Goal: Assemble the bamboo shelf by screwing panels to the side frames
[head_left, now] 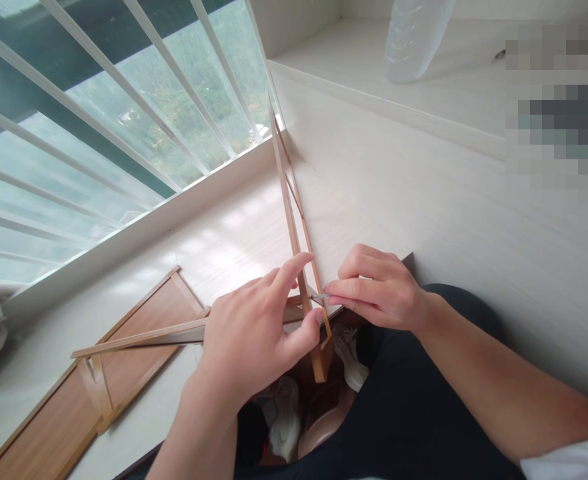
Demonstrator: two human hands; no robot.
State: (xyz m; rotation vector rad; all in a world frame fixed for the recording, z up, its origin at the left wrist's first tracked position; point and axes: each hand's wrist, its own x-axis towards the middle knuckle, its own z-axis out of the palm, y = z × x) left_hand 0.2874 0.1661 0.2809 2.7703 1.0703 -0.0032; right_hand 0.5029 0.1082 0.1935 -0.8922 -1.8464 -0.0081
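Observation:
A narrow wooden frame (294,227) of two long slats stands tilted, its far end by the window corner. My left hand (254,327) is wrapped about its near part, where a wooden crosspiece (144,337) joins. Its thumb and index finger curve around the slat; its other fingers are mostly hidden. From the right, my right hand (384,287) pinches a small thin metal tool (320,296) between thumb and fingers. The tool's tip meets the frame at the joint, between my left thumb and index finger. Its exact kind is too small to tell.
A brown wooden panel (139,340) with raised edges lies on the pale ledge (234,227) at left. Behind it is a barred window (139,113). A clear plastic bottle (417,40) stands on the upper shelf. Shoes (284,417) show below my hands. Part of the upper right is pixelated.

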